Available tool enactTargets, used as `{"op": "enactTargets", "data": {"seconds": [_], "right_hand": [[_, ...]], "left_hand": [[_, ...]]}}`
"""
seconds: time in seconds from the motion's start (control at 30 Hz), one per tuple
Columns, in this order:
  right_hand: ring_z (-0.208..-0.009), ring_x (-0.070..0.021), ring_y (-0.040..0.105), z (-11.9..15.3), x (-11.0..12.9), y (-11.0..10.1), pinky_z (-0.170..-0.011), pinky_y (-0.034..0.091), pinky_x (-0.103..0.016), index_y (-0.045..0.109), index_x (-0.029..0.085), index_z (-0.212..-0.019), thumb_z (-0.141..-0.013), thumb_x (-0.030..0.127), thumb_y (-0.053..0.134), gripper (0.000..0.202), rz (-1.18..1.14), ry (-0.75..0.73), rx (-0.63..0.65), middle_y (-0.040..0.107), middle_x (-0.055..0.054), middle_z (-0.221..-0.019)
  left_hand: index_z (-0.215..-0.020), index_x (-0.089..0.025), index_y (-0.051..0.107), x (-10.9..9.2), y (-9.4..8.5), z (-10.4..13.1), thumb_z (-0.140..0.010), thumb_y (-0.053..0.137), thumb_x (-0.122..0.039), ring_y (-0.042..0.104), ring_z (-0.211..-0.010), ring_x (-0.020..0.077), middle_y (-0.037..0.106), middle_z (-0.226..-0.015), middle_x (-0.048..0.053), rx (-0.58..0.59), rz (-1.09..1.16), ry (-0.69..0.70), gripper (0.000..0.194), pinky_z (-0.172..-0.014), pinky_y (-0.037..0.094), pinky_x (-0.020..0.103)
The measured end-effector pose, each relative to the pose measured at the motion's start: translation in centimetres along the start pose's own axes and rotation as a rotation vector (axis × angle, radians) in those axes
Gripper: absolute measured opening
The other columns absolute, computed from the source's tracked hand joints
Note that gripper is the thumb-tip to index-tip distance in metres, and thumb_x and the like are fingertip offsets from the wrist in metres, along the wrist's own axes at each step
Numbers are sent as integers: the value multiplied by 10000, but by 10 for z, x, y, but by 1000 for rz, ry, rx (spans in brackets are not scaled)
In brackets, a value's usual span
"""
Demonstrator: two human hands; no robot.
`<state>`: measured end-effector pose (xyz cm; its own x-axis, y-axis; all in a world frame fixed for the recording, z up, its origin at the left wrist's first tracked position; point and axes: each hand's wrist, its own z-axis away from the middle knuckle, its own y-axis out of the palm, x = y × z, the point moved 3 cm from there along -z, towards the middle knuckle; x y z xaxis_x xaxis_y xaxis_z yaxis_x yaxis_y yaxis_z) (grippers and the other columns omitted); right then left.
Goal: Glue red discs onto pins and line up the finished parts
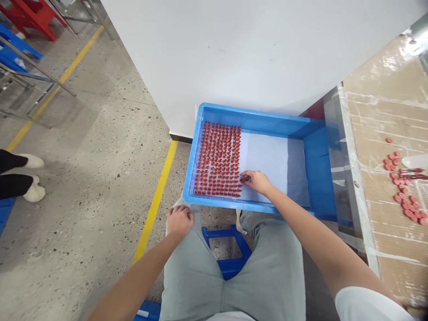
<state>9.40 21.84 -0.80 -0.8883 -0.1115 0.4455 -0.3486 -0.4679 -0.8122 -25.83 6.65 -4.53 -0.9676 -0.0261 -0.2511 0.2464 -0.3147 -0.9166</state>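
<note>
Many small dark-red pointed pieces [219,160] stand in close rows on the left part of a blue tray [257,206], which has a pale sheet [274,160] on its bottom. At the right edge of these rows, near the front, is my right hand [256,180], its fingers pinched around a small dark-red piece that they partly hide. My left hand [180,220] rests on my left thigh, outside the tray, with its fingers curled slightly and spread and nothing visible in it.
Right of the tray, a plastic-covered table [384,178] bears loose red discs [409,208] and thin dark-red pieces [411,174]. A white panel [234,58] rises behind. A blue stool [230,263] shows between my legs. Another person's feet [34,189] are at left.
</note>
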Motion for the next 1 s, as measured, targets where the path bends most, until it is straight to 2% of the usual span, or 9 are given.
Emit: {"op": "enactTargets", "data": {"seconds": [1.0], "right_hand": [[-914, -146, 732, 1, 0, 5, -919, 550, -280, 687, 244, -1105, -794, 80, 657, 353, -74, -15, 0, 767, 39, -982]], "left_hand": [[-887, -213, 732, -2, -2, 0, -901, 440, -240, 572, -1119, 266, 725, -1099, 75, 34, -1, -21, 293, -1044, 319, 438]]}}
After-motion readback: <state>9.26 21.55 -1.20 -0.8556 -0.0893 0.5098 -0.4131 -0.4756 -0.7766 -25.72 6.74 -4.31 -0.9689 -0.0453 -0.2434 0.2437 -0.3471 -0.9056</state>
